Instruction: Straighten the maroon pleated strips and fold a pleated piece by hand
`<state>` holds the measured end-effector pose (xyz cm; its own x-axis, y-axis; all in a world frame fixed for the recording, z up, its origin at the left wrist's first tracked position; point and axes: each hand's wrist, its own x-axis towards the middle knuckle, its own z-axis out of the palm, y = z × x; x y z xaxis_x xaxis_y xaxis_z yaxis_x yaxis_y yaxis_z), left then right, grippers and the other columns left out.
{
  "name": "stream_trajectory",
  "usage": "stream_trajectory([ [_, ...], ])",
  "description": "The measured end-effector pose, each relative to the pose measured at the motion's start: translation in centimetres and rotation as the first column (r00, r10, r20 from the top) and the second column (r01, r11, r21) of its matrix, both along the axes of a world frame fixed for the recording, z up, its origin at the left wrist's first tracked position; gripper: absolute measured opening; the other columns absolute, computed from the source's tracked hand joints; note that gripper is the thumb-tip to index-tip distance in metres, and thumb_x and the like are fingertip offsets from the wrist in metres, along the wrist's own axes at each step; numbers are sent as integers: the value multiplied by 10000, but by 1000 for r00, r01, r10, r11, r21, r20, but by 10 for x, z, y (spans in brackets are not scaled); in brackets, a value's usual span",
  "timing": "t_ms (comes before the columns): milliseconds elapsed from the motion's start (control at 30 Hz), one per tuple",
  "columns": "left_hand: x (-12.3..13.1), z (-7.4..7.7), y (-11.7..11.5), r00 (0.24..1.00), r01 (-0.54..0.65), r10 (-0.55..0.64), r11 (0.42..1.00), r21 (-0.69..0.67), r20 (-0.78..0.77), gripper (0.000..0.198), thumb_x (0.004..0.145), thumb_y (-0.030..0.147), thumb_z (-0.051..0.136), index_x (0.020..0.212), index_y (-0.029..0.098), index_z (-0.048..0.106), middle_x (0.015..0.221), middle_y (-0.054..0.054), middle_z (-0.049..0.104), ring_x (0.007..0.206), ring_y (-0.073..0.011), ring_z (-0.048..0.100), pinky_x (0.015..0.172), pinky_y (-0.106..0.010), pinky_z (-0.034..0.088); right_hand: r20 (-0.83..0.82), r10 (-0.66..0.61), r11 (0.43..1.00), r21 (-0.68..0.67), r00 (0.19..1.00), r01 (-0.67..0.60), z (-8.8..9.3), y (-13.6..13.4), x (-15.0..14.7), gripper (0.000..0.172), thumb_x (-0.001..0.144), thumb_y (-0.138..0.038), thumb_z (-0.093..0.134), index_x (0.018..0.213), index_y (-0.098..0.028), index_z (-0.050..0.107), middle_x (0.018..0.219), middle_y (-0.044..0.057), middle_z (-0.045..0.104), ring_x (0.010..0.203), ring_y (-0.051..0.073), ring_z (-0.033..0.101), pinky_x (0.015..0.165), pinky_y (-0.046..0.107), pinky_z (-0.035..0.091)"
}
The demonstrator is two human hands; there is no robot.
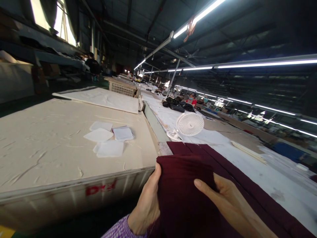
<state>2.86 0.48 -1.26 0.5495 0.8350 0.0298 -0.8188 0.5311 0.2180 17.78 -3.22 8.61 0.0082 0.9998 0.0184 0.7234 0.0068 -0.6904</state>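
Note:
A folded piece of dark maroon fabric (184, 191) hangs between my two hands in front of me. My left hand (148, 198) is closed around its left edge, thumb near the top corner. On the other side my right hand (220, 191) grips it, the thumb lying across the front and the fingers hidden behind. Beyond it, long maroon fabric strips (237, 181) lie side by side along the white table (269, 188). Several small white pieces (110, 148) rest on the cream-covered surface to the left.
A white fan (190, 124) stands on the table ahead, with dark cloth (177, 104) behind it. To the left is a large bin (74, 195) under a cream cover. A plastic crate (122, 88) sits farther back. Two people (93, 65) are in the distance.

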Motion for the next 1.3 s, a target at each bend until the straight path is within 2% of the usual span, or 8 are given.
stream_trajectory([
  [67, -1, 0, 1, 996, 55, -55, 998, 8, 63, 534, 873, 516, 472, 1146, 77, 606, 1026, -122, 689, 1046, -247, 607, 971, -342, 441, 2, -10, 1000, -10, 1000, 10, 1, 0, 1, 343, 813, -509, 556, 709, -191, 632, 732, 25, 657, 814, 256, 629, 702, 321, 525],
  [233, -3, -1, 1, 991, 81, -81, 997, 7, 110, 556, 878, 516, 458, 1171, 62, 592, 1057, -132, 679, 1084, -251, 588, 1014, -348, 403, -29, 7, 999, -49, 1000, -8, 3, -1, 2, 352, 801, -531, 560, 790, -193, 656, 810, 35, 669, 801, 244, 620, 649, 293, 509],
  [533, -4, -2, 3, 995, 22, -15, 997, -79, 97, 473, 875, 438, 511, 1190, 91, 573, 1021, -115, 694, 1067, -252, 599, 1035, -383, 385, -107, 20, 990, -138, 994, -35, 5, -2, 2, 294, 792, -452, 584, 744, -166, 629, 756, 32, 642, 720, 203, 588, 594, 253, 487],
  [733, -11, -6, 8, 998, -54, 56, 997, -51, 32, 459, 882, 415, 515, 1212, 100, 557, 1060, -101, 684, 1079, -247, 592, 1039, -375, 387, -39, -24, 995, -99, 999, 20, 13, -2, 2, 292, 764, -451, 605, 686, -170, 594, 705, 15, 601, 659, 170, 540, 539, 228, 441],
  [900, -11, -4, 8, 996, -94, 95, 993, -67, 4, 445, 873, 416, 529, 1174, 92, 584, 1039, -103, 690, 1070, -242, 598, 1036, -363, 391, -46, 30, 994, -107, 999, -35, 8, 0, 3, 279, 789, -447, 591, 780, -173, 645, 764, 34, 653, 738, 213, 600, 599, 261, 489],
  [1133, -4, -5, 4, 999, -15, 17, 999, -44, 48, 472, 852, 479, 531, 1120, 102, 623, 1018, -116, 694, 1056, -244, 605, 1032, -371, 390, -131, 91, 991, -90, 987, -104, 2, 5, -1, 344, 816, -434, 596, 1040, -179, 650, 983, 66, 681, 858, 246, 632, 758, 331, 519],
  [1233, -4, -7, 4, 997, 6, -7, 1000, 6, 72, 490, 843, 513, 525, 1095, 109, 639, 1022, -116, 692, 1068, -250, 596, 1024, -371, 396, -96, 72, 993, -84, 993, -80, 4, 4, -1, 378, 813, -457, 594, 1056, -173, 647, 960, 68, 686, 816, 247, 638, 746, 344, 524],
  [1300, -5, -9, 4, 996, 15, -21, 998, 65, 91, 552, 821, 584, 506, 1066, 112, 654, 1035, -125, 685, 1080, -265, 588, 1008, -380, 411, -58, 59, 996, -62, 997, -63, 4, 4, 0, 354, 814, -463, 590, 996, -167, 659, 892, 59, 691, 826, 253, 639, 771, 354, 521],
])
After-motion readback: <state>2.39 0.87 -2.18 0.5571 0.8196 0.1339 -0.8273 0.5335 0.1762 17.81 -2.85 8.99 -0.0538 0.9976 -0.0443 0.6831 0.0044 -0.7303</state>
